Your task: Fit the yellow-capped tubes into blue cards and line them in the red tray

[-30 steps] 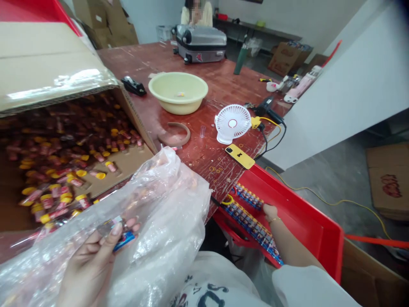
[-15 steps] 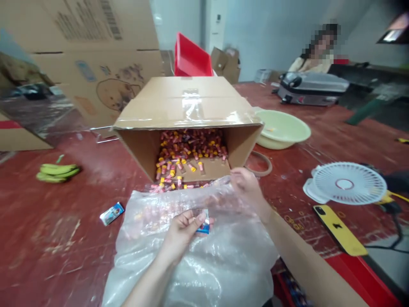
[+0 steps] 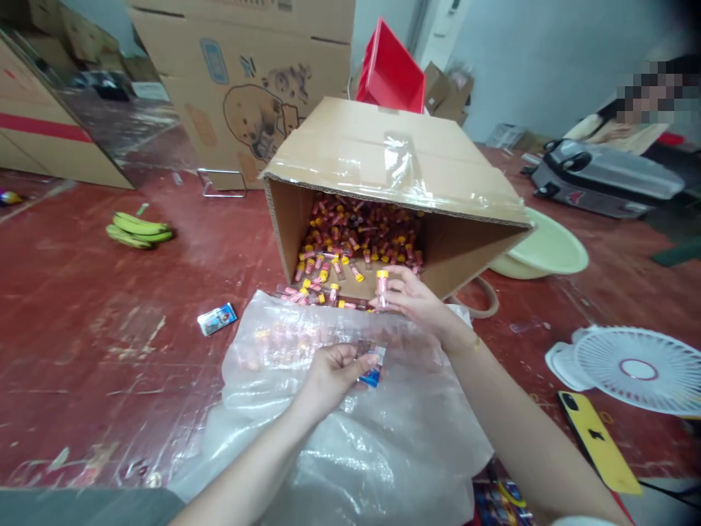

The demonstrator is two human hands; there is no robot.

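My left hand (image 3: 334, 376) pinches a small blue-and-silver packet (image 3: 372, 369) above a translucent plastic sheet (image 3: 350, 453). My right hand (image 3: 419, 303) has its fingers around a small clear tube with a yellow cap and pink contents (image 3: 382, 288), held upright at the mouth of a cardboard box (image 3: 399, 153). The box lies on its side, its opening towards me. Many similar yellow-capped tubes (image 3: 355, 226) are heaped inside it, and some lie at its front edge, partly under the sheet. Another blue-and-silver packet (image 3: 217, 319) lies to the left of the sheet.
Green bananas (image 3: 139, 230) lie at the left on the red floor. To the right are a pale green basin (image 3: 553, 248), a white fan (image 3: 638, 369) and a yellow phone (image 3: 599, 442). A red crate (image 3: 391, 69) stands behind the box. A person sits beyond a grey suitcase (image 3: 613, 179).
My right hand has gone from the sheet's far right edge to the box mouth and now holds a tube. My left hand still holds the packet. The view has turned left.
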